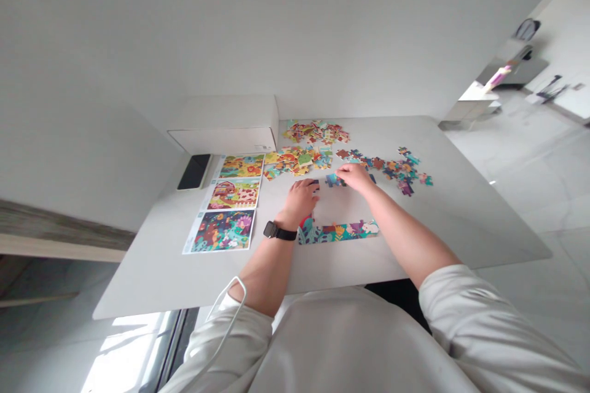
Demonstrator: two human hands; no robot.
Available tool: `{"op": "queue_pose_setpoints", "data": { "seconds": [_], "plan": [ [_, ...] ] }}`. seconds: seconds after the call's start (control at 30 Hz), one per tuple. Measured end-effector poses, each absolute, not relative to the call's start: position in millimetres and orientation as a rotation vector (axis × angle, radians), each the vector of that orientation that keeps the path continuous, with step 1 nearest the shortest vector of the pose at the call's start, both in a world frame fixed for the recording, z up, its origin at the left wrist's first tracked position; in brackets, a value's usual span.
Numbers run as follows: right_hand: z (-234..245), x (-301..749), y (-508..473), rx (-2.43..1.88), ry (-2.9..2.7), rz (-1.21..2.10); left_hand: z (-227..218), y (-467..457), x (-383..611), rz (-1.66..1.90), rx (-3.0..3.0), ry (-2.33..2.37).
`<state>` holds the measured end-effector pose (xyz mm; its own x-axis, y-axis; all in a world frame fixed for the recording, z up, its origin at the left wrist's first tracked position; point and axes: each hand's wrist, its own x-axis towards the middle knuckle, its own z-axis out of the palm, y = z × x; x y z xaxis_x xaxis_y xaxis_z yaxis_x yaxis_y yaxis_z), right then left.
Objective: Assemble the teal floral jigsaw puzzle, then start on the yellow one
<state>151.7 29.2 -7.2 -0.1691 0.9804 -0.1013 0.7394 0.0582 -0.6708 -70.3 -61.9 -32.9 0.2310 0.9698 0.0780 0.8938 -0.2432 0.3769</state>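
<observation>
My left hand, with a dark watch at its wrist, rests on the left edge of a partly joined jigsaw, fingers stretched over dark pieces. Along the front runs a joined strip of jigsaw pieces with leaves and flowers. My right hand is closed in a pinch at the jigsaw's far edge, on what looks like a puzzle piece mostly hidden by the fingers. Just left of those fingertips lies a small blue group of puzzle pieces.
Loose dark-toned pieces lie at the right. Two brighter piles, one yellow-orange and one reddish, sit farther back. Three picture sheets lie at the left, near a phone and a white box against the wall.
</observation>
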Motion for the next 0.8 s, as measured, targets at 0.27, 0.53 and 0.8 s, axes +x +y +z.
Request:
{"op": "queue_pose_setpoints", "data": {
  "seconds": [0.27,0.53,0.8],
  "plan": [
    [-2.4,146.2,35.5,-1.8,-2.346,0.496,-28.0,-66.5,-63.0,0.486,2.307,1.733],
    [-12.9,179.3,30.8,-1.661,-2.261,0.323,-33.8,-74.8,-41.8,0.397,2.442,1.584],
    [-47.7,203.7,14.6,-1.328,-2.289,0.385,-39.7,-74.0,-35.6,0.341,2.461,1.605]
  ]
}}
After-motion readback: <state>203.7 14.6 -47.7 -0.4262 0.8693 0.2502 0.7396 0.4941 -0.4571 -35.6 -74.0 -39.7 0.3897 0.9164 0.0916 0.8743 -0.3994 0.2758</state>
